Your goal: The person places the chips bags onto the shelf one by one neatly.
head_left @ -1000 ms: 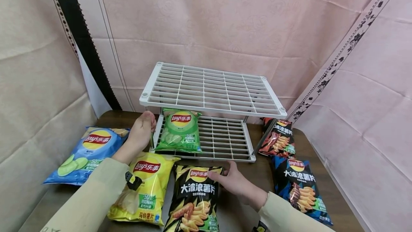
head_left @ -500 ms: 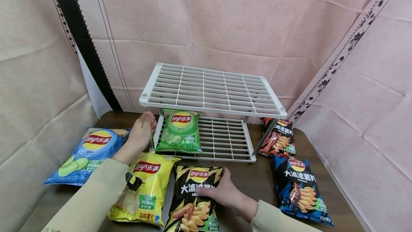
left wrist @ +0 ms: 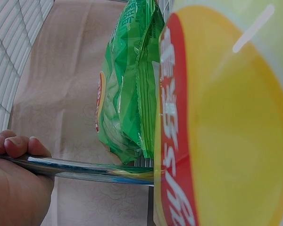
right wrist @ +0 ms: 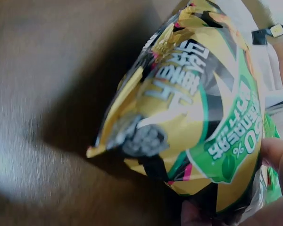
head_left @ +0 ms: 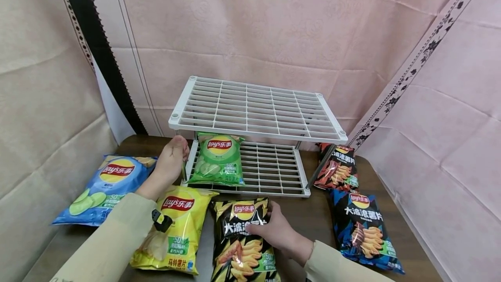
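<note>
Evidently, the black-and-gold chip bag is held by the right hand at its upper right side, the thumb laid on the printed front and the fingers passed behind, so that the grip is closed only to the bag's own thickness. It is placed over the near part of the table, in front of the rack and just beside the yellow bag; whether its lower end is rested on the wood cannot be told. By the left hand, a metal post of the rack is clasped. The bag can be judged light, puffed and soft, slippery on its glossy film and easily crushed inside. It is best pinched by a side edge or top seam, with the plump middle spared.
</note>
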`<state>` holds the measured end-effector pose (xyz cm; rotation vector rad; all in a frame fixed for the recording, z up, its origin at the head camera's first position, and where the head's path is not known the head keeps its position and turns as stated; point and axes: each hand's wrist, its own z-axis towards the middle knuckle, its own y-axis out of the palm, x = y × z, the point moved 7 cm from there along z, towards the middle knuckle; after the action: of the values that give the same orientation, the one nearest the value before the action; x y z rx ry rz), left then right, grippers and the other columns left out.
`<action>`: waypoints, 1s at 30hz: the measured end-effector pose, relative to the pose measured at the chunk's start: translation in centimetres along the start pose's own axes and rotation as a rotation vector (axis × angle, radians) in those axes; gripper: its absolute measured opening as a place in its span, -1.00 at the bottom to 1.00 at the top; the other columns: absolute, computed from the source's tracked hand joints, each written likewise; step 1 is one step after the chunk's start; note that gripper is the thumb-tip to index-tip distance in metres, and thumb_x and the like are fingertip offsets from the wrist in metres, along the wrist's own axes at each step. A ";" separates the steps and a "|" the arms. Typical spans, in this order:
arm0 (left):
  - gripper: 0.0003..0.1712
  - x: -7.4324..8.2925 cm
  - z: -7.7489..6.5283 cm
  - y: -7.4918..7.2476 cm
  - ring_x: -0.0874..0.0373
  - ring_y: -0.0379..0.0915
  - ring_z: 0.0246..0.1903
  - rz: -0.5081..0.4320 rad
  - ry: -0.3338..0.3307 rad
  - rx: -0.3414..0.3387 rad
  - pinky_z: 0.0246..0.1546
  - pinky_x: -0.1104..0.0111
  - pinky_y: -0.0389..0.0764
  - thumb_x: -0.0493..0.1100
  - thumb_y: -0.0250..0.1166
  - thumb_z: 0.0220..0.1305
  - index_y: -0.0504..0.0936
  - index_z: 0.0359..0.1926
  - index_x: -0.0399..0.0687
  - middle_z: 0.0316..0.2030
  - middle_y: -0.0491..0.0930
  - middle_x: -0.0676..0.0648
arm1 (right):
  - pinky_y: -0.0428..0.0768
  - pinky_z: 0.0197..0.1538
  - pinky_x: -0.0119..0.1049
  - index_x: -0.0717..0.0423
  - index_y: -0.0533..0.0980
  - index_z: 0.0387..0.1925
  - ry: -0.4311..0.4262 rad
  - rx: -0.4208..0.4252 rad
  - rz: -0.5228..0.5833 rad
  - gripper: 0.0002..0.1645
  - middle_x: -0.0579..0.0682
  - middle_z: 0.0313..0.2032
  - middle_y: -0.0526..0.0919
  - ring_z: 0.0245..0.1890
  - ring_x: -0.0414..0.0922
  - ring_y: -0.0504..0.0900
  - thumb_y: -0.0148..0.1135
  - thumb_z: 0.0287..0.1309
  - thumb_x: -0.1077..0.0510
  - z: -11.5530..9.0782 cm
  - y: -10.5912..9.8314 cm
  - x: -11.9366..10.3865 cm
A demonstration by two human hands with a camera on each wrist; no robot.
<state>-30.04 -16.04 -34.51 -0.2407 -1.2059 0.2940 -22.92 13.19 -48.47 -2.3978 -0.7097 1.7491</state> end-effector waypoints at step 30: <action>-0.37 -4.4 1.3 0.3 -0.03 0.21 -0.47 -0.024 0.002 0.015 -0.36 0.29 0.26 0.21 -0.47 0.51 0.22 -0.37 -0.22 -0.49 0.22 -0.19 | 0.57 -0.13 -0.16 0.18 0.48 0.03 -0.047 -0.106 0.053 -0.41 0.05 -0.18 0.62 -0.22 -0.05 0.63 0.49 0.00 0.05 -1.1 1.6 -0.2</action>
<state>-32.71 -17.30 -38.02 -0.2134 -1.2038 0.2815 -21.49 11.86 -48.44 -2.4729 -0.7709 1.8387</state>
